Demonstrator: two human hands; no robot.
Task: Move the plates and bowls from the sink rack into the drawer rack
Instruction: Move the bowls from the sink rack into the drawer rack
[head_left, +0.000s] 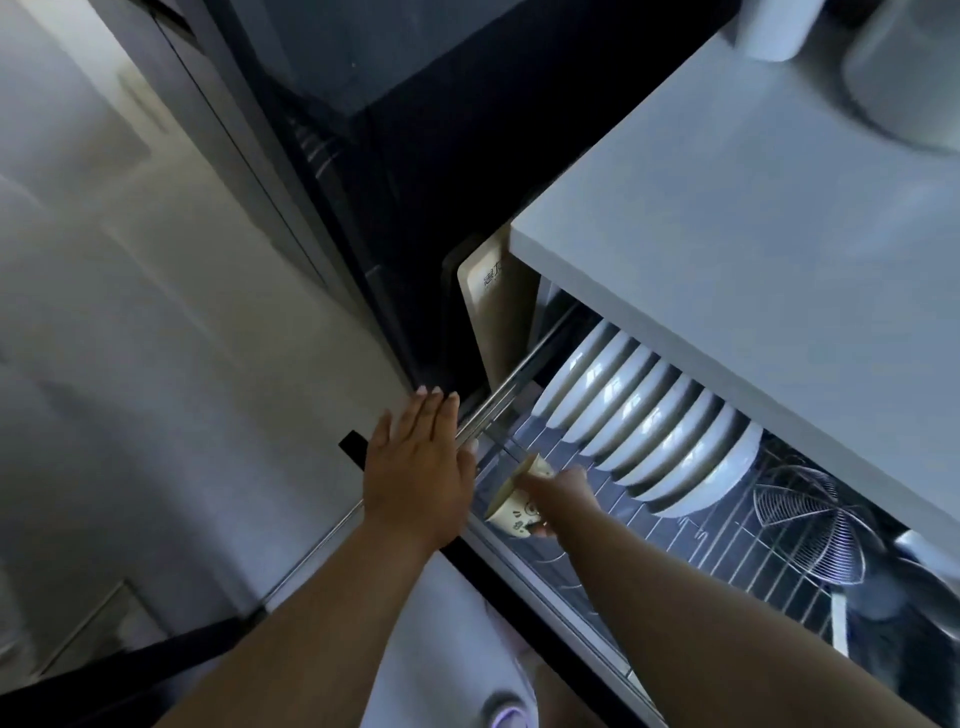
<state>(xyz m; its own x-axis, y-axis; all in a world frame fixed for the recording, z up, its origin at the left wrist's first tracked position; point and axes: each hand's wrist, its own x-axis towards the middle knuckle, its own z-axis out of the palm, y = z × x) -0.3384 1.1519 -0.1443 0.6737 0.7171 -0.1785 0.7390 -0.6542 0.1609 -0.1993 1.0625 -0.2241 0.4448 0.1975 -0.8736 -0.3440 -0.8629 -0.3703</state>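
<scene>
The drawer rack (649, 540) stands pulled out below the grey countertop. A row of several white plates (644, 421) stands on edge in its wire slots. My right hand (558, 493) holds a small cream bowl (511, 506) with a little printed drawing, tilted on its side, low over the rack's front left corner. My left hand (415, 467) lies flat with fingers spread on the drawer's front edge next to the metal rail (498, 405). The sink rack is out of view.
A grey countertop (753, 234) overhangs the drawer, with white containers (904, 73) at its far corner. A wire skimmer (810, 525) lies in the rack to the right. A cream board (493, 306) stands at the drawer's left end. Pale floor (130, 364) lies left.
</scene>
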